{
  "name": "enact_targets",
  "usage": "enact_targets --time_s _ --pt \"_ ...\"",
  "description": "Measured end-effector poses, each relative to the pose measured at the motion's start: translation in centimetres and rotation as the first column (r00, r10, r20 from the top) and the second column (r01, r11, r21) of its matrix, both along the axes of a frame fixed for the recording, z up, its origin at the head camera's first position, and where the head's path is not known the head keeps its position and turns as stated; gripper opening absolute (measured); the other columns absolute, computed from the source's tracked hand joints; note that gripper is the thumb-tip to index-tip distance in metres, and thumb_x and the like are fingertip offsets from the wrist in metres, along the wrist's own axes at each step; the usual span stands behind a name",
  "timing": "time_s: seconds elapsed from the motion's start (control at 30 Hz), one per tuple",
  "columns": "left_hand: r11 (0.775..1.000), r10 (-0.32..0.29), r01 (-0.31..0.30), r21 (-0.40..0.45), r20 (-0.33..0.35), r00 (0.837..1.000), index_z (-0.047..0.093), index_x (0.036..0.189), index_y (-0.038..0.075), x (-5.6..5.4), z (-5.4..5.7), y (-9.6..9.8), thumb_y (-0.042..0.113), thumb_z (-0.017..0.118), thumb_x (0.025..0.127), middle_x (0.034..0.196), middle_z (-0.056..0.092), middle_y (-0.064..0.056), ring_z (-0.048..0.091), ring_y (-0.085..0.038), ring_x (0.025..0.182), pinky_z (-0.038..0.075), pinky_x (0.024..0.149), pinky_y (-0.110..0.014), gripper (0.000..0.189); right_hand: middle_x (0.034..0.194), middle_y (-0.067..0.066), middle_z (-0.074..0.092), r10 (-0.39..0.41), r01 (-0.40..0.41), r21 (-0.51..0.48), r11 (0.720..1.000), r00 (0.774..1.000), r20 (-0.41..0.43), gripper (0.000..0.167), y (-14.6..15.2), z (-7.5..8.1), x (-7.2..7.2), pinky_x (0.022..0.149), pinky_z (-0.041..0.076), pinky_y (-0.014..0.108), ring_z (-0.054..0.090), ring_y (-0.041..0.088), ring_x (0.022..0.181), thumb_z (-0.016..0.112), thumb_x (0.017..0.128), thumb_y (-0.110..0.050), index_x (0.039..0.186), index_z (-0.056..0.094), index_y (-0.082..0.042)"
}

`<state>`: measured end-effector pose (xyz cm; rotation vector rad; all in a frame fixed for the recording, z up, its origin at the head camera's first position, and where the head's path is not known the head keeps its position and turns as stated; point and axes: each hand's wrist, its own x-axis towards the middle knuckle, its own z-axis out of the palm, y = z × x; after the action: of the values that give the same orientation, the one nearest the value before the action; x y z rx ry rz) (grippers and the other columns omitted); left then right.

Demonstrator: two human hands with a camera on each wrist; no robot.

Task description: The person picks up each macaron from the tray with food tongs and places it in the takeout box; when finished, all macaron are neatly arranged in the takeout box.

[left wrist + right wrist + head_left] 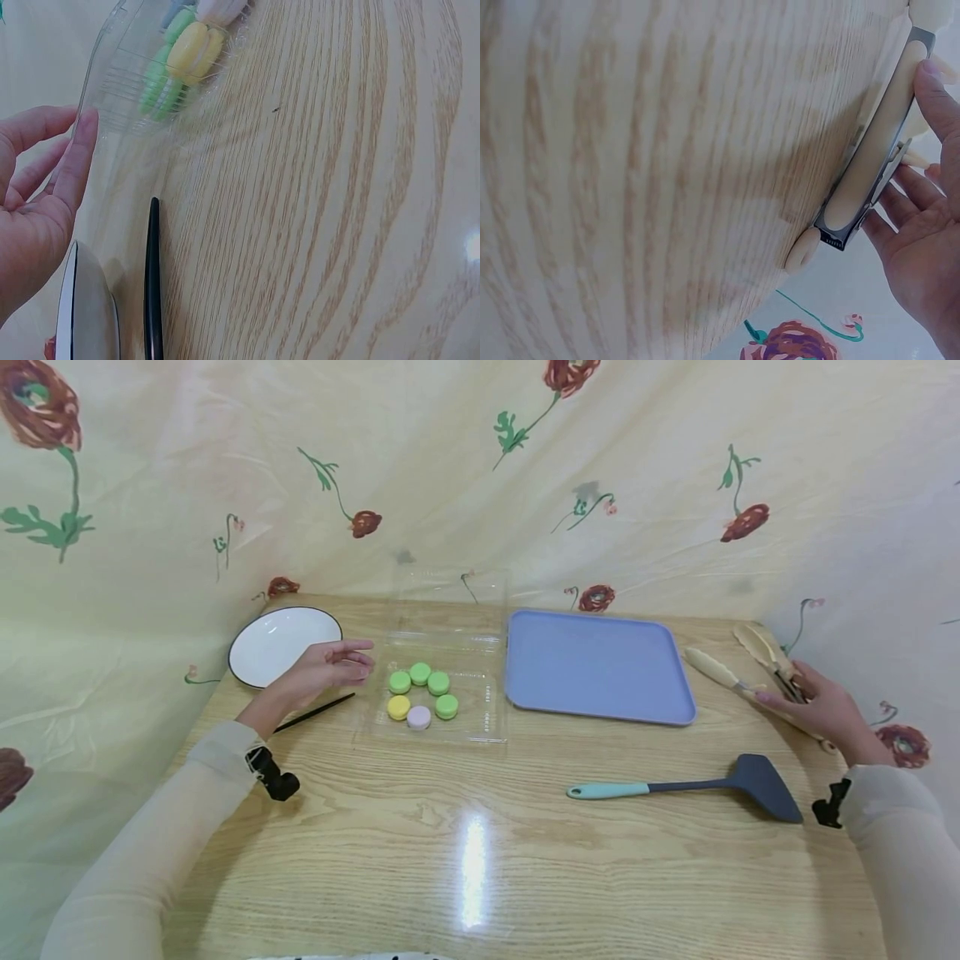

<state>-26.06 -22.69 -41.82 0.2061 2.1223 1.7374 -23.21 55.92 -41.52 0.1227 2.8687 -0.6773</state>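
My left hand (pixel 330 664) is at the left edge of an opened clear plastic box (pixel 468 727), its fingers loosely extended. In the left wrist view the fingertips (pixel 86 124) overlap the box's edge. Inside the box sit several green macarons (pixel 438 683), a yellow macaron (pixel 398 707) and a lilac macaron (pixel 419 718). At the far right, my right hand (pixel 825 706) holds a pair of tongs (pixel 712 668) with cream tips, thumb on one arm and fingers on the other. Their cream-and-metal handle (pixel 877 135) shows close to the table in the right wrist view.
A white dark-rimmed dish (pixel 281 639) stands behind the left wrist, with a thin black stick (pixel 315 712) near it. Right of the box lies a blue-violet tray (pixel 600 668). A spatula (pixel 697 785) with a mint handle lies in front of the tray. Flowered cloth (pixel 450 468) hangs behind the table.
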Motion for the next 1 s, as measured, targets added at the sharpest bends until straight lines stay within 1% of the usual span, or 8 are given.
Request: enact_targets --time_s 0.33,0.4,0.53,0.63,0.73,0.8,0.9,1.0 --pt "1.0 0.001 -0.001 0.0 0.008 1.0 0.038 0.155 0.0 -0.1 -0.2 0.0 0.005 0.062 0.101 0.125 0.057 -0.009 0.065 -0.016 0.112 0.059 0.093 -0.021 0.059 0.152 0.047 0.017 0.007 -0.007 0.018 1.0 1.0 -0.017 0.101 0.0 0.3 -0.1 0.105 0.023 0.083 0.018 0.068 0.139 0.053 0.101 -0.055 0.16 -0.01 -0.003" --pt "1.0 0.003 -0.003 0.0 0.008 1.0 0.038 0.155 0.0 -0.1 -0.3 0.0 0.005 0.062 0.101 0.125 0.057 -0.009 0.065 -0.016 0.112 0.059 0.092 -0.021 0.06 0.152 0.048 0.016 0.003 -0.003 0.02 1.0 1.0 -0.025 0.101 -0.3 0.7 -0.1 0.105 0.023 0.083 0.018 0.068 0.139 0.053 0.101 -0.055 0.16 -0.009 -0.002" --pt "1.0 0.007 -0.007 0.0 0.011 1.0 0.038 0.155 0.0 -0.1 -0.2 -0.1 0.005 0.062 0.101 0.125 0.057 -0.008 0.065 -0.016 0.112 0.06 0.092 -0.021 0.059 0.156 0.045 0.009 -0.019 0.019 0.01 1.0 0.999 -0.03 0.103 -1.0 1.5 -0.3 0.107 0.021 0.082 0.011 0.067 0.142 0.054 0.1 -0.057 0.16 -0.007 0.0" --pt "1.0 0.008 -0.008 0.003 0.015 1.0 0.038 0.155 0.0 -0.1 -0.2 0.0 0.005 0.062 0.101 0.124 0.058 -0.007 0.065 -0.016 0.111 0.06 0.092 -0.021 0.059 0.16 0.04 0.003 -0.018 0.017 -0.017 1.0 0.999 -0.04 0.102 -1.7 2.3 -0.5 0.109 0.018 0.082 0.006 0.064 0.145 0.054 0.1 -0.057 0.161 -0.007 -0.002" --pt "1.0 0.005 -0.005 0.004 0.015 1.0 0.037 0.155 0.0 0.0 -0.2 0.0 0.005 0.062 0.101 0.125 0.057 -0.008 0.065 -0.015 0.111 0.059 0.092 -0.021 0.06 0.163 0.036 0.003 -0.004 0.001 -0.047 0.999 0.998 -0.065 0.099 -2.8 3.2 -0.8 0.111 0.016 0.082 0.006 0.062 0.147 0.054 0.101 -0.056 0.162 -0.006 -0.006" --pt "1.0 0.001 -0.001 0.001 0.012 1.0 0.037 0.156 0.001 0.0 -0.2 0.0 0.006 0.062 0.101 0.127 0.057 -0.009 0.065 -0.015 0.112 0.059 0.093 -0.021 0.06 0.164 0.034 0.007 0.015 -0.02 -0.054 0.998 0.995 -0.096 0.096 -3.9 3.8 -1.3 0.111 0.017 0.081 0.011 0.061 0.147 0.055 0.101 -0.054 0.163 -0.002 -0.007" --pt "1.0 -0.005 0.005 0.0 0.008 1.0 0.036 0.156 0.001 0.1 -0.2 0.0 0.007 0.062 0.101 0.129 0.056 -0.012 0.065 -0.015 0.112 0.059 0.093 -0.022 0.061 0.163 0.031 0.018 0.026 -0.036 -0.067 0.997 0.99 -0.141 0.091 -6.0 4.8 -2.2 0.111 0.024 0.078 0.022 0.059 0.145 0.057 0.101 -0.052 0.164 0.007 -0.008" --pt "1.0 -0.005 0.005 0.002 0.006 1.0 0.037 0.156 0.001 0.1 -0.2 -0.1 0.007 0.062 0.101 0.13 0.055 -0.013 0.065 -0.016 0.113 0.059 0.094 -0.022 0.06 0.161 0.029 0.031 0.037 -0.058 -0.102 0.993 0.98 -0.193 0.085 -8.7 5.7 -3.1 0.113 0.034 0.068 0.034 0.054 0.142 0.06 0.101 -0.049 0.163 0.021 -0.007"
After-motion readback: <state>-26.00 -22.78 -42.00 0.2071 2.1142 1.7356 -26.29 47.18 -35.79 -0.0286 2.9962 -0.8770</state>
